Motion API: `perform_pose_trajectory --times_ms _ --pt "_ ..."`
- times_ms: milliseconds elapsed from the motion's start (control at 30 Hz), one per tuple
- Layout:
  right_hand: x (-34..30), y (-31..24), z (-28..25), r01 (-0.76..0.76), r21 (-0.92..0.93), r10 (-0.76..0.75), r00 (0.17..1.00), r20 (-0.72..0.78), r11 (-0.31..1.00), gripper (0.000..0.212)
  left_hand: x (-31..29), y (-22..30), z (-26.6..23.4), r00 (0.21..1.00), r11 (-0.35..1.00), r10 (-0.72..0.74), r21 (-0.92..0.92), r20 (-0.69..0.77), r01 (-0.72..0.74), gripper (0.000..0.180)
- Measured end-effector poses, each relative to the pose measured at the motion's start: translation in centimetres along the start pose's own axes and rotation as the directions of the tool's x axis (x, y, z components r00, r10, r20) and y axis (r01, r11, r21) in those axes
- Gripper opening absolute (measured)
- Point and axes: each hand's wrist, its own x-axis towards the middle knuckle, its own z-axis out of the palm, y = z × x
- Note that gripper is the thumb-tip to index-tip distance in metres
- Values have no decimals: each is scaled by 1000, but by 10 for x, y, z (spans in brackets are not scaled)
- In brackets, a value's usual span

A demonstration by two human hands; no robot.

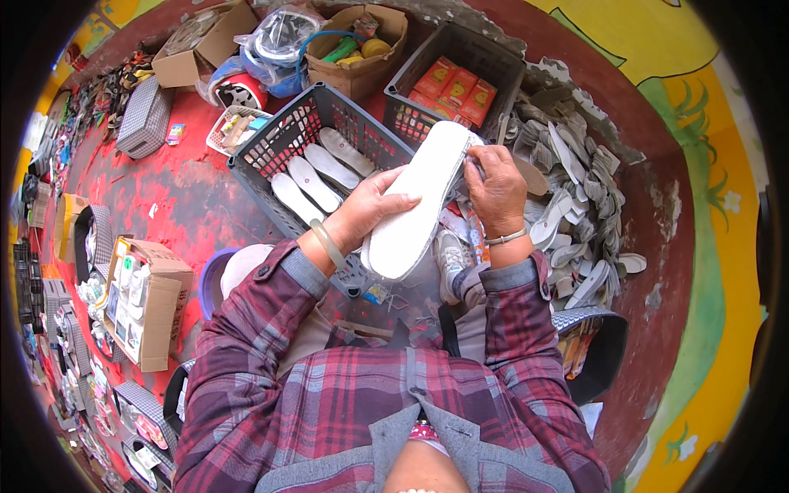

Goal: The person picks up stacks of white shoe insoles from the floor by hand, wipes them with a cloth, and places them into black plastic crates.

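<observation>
A white insole (415, 197) is held up in front of me, tilted with its toe end away to the right. My left hand (371, 207) grips its left side, thumb lying on the white face and the other fingers behind. At the upper right edge, my right hand (496, 182) is closed, with thumb and fingertips pinched on the rim. A second layer shows along that edge; whether it is another insole I cannot tell. Just beyond, a dark plastic crate (246, 168) holds several pale insoles (315, 182) lying side by side.
A second dark crate (514, 70) holds red boxes (448, 86). Insoles are heaped (575, 177) along the wall at right. Cardboard boxes (168, 308) and a grey patterned box (146, 119) stand at left on the red floor. A purple tub (212, 279) sits by my left forearm.
</observation>
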Motion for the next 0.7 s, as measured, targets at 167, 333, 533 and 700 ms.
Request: perform_pose_trajectory --times_ms 167,333,533,700 --pt "-1 10 -3 15 -68 -12 999 33 998 8 2 -2 -4 1000 986 14 166 21 -17 64" --pt "-2 17 -2 -113 -198 133 987 93 974 11 6 -11 -11 994 964 90 247 57 -101 63" --pt "-1 20 -3 -209 -42 212 975 62 977 12 6 -10 -17 975 811 214 547 52 -207 65" --pt "-3 7 -1 -26 1 25 994 106 1000 15 1 -12 -14 951 428 301 881 71 -201 64"
